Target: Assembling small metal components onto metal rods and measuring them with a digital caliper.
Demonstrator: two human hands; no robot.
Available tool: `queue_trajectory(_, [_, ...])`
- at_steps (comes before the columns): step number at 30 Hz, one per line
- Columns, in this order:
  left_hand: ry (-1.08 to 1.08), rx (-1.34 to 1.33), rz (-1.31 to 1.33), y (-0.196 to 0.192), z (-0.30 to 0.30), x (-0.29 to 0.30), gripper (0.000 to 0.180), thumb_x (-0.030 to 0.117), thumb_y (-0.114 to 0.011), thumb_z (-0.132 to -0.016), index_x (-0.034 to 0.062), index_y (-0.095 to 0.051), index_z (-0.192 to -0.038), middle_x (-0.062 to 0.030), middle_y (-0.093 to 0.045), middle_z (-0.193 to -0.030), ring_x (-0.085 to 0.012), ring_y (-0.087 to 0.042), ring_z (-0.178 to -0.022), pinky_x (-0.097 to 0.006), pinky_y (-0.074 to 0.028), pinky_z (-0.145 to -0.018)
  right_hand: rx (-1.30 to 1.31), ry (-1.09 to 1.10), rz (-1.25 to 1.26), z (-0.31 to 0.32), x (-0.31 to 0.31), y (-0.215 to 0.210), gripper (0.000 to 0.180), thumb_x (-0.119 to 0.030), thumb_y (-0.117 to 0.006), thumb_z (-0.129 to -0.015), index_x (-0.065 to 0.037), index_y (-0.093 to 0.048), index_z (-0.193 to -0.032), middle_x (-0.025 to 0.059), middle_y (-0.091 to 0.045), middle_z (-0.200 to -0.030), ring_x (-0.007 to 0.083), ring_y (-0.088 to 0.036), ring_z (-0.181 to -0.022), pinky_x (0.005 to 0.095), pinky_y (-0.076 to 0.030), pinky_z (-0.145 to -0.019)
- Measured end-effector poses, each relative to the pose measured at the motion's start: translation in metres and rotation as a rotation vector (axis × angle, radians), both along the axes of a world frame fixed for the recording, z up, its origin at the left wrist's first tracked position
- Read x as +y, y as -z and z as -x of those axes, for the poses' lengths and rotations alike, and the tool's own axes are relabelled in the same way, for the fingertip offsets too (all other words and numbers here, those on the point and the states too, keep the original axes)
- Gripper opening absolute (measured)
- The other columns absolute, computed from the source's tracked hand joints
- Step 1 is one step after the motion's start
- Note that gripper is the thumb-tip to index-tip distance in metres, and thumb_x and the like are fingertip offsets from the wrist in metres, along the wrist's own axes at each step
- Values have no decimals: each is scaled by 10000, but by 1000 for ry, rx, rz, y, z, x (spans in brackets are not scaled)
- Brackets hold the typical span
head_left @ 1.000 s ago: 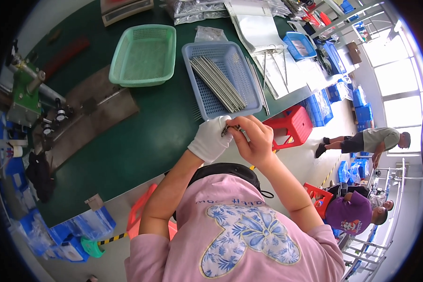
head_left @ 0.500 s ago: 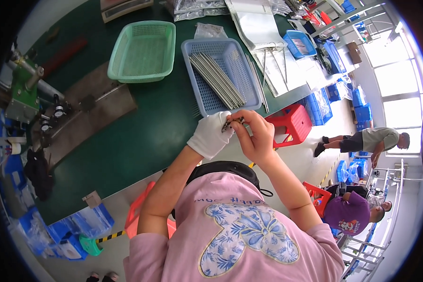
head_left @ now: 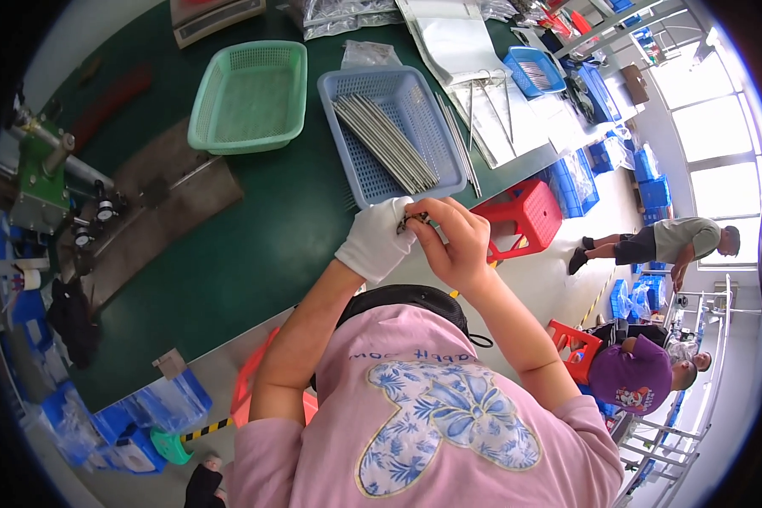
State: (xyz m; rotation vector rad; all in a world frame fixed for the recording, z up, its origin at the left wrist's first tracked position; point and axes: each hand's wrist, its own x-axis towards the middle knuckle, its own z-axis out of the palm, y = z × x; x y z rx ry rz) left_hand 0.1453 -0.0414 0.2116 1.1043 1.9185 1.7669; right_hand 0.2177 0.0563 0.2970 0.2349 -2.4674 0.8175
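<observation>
My left hand [head_left: 376, 240], in a white glove, meets my bare right hand [head_left: 455, 245] just off the near edge of the table. Between the fingertips of both is a small dark and tan mottled thing [head_left: 414, 222], too covered to tell its kind. The fingers of each hand are closed around it. Just beyond my hands stands a blue plastic basket [head_left: 441, 129] holding a bundle of thin grey metal rods [head_left: 386, 144]. A few more rods [head_left: 459, 146] lie on the table along the basket's right side.
A green basket [head_left: 250, 97] stands left of the blue one on the dark green table [head_left: 254, 245]. A green machine with gauges [head_left: 46, 173] is at far left. Papers [head_left: 491, 110] and a small blue basket [head_left: 535, 72] lie at right. Red stool [head_left: 538, 212]; people beyond.
My hands stay together on the small mottled thing, with slight finger movement. The whole view has shifted a little. At lower left, another person's leg has come further into view.
</observation>
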Motion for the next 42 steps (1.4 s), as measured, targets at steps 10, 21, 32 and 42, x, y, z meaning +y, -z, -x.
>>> queue_trajectory(10, [26,114,13,-9,-4,-2,106,129,-563,-731,72,-515,-806,-131,-569,-742,-344,-553,-693,-410,-444,-586,71,73,-113,-10,-2,0,184,-23,-626,-709,-34,-549,-876,72,-603,-734,216,-593,-589,280,-467,-521])
queue_trajectory(21, [-12,140,13,-8,2,-1,131,179,-569,-759,68,-522,-808,-129,-576,-741,-341,-558,-673,-402,-448,-583,-109,45,130,-7,0,0,123,45,-547,-784,38,-527,-906,122,-630,-833,172,-620,-725,243,-486,-652])
queue_trajectory(32, [-8,133,48,-4,-4,-3,146,174,-575,-731,69,-518,-815,-127,-574,-748,-340,-561,-691,-414,-449,-591,-50,70,147,-8,-5,3,163,-18,-621,-724,-34,-559,-874,85,-601,-736,228,-601,-618,268,-464,-550])
queue_trajectory(42, [24,95,40,-8,0,-5,125,134,-558,-707,71,-508,-802,-142,-563,-726,-353,-549,-691,-408,-444,-572,25,43,-58,-4,-9,-2,177,-63,-642,-690,-52,-563,-848,66,-564,-675,224,-567,-554,287,-442,-487])
